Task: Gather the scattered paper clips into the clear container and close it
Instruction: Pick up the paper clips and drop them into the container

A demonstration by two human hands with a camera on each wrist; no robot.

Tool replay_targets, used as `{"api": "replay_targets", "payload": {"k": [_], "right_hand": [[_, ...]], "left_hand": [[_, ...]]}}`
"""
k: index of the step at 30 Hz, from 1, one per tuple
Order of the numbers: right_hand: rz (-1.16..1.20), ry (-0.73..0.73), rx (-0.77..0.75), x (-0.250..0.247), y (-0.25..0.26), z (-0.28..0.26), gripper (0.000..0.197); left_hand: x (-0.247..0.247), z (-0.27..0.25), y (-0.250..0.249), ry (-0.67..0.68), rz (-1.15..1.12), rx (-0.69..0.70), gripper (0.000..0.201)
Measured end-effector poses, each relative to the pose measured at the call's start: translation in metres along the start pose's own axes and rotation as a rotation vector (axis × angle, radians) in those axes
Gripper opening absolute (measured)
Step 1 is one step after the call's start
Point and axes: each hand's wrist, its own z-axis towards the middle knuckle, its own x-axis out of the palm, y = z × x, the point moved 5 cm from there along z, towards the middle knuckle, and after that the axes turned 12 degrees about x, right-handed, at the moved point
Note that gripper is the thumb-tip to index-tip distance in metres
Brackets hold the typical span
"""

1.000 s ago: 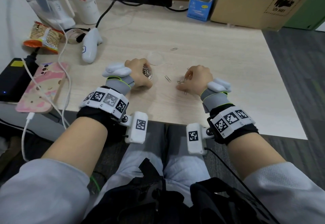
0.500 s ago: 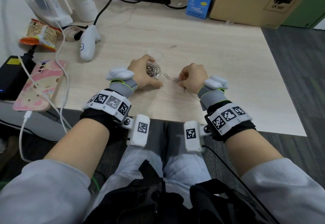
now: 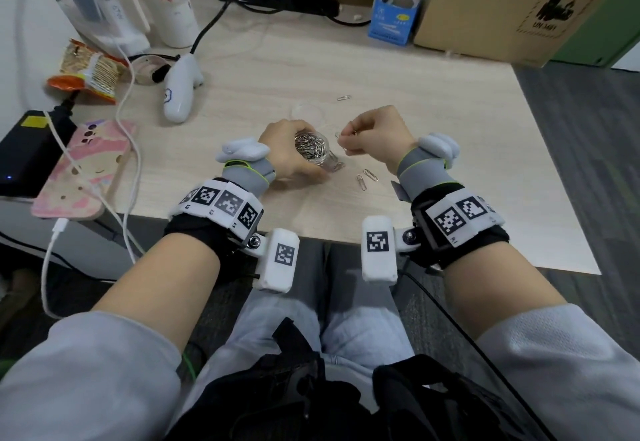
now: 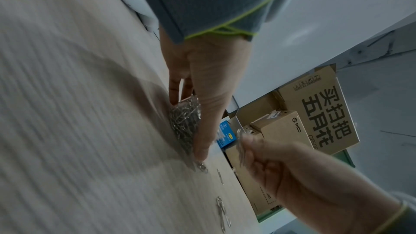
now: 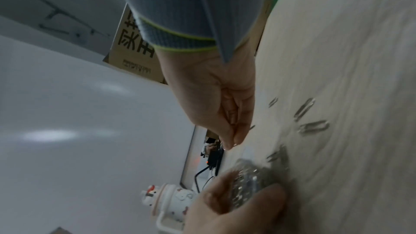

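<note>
My left hand (image 3: 287,155) grips the clear container (image 3: 313,151), which is full of silver paper clips and stands open on the wooden desk (image 3: 398,87). In the left wrist view the container (image 4: 185,122) sits between my thumb and fingers. My right hand (image 3: 375,134) is raised just right of the container's mouth and pinches a paper clip (image 3: 337,135). Two loose clips (image 3: 365,177) lie on the desk near my right wrist, and one more clip (image 3: 344,97) lies farther back. The clear round lid (image 3: 308,111) rests behind the container.
A white controller (image 3: 180,94), a snack packet (image 3: 88,71), a pink phone (image 3: 86,170) with a white cable and a black power bank (image 3: 31,149) crowd the left side. A blue box (image 3: 394,14) and a cardboard box (image 3: 512,7) stand at the back.
My right hand lifted off the desk with a clip and came up beside the container's mouth. My left hand shifted the container to the right, toward the loose clips.
</note>
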Motion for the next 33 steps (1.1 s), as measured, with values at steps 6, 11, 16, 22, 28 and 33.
{"api": "replay_targets", "payload": {"k": [6,11,16,22,28,33], "right_hand": [[0.013,0.072,-0.052,0.026,0.024,0.002,0.024],[-0.185,-0.017,-0.105,0.033,0.023,0.003,0.017],[0.063,-0.025,-0.137,0.026,0.021,0.003,0.012],[-0.178,-0.283,-0.108,-0.010,-0.002,0.009,0.031],[-0.456,-0.226,0.028,-0.021,-0.039,0.012,0.035],[-0.495,-0.171,-0.088,-0.019,-0.041,0.003,0.024]], "left_hand": [[0.004,0.001,-0.001,0.028,-0.011,0.010,0.060],[0.001,0.002,0.002,-0.005,-0.023,0.004,0.065],[-0.001,0.002,0.004,-0.041,-0.048,-0.016,0.068],[-0.005,0.004,-0.001,-0.062,-0.016,0.024,0.102],[-0.004,0.018,-0.024,-0.021,0.223,0.125,0.064],[0.014,0.028,-0.034,0.175,0.475,0.168,0.053]]}}
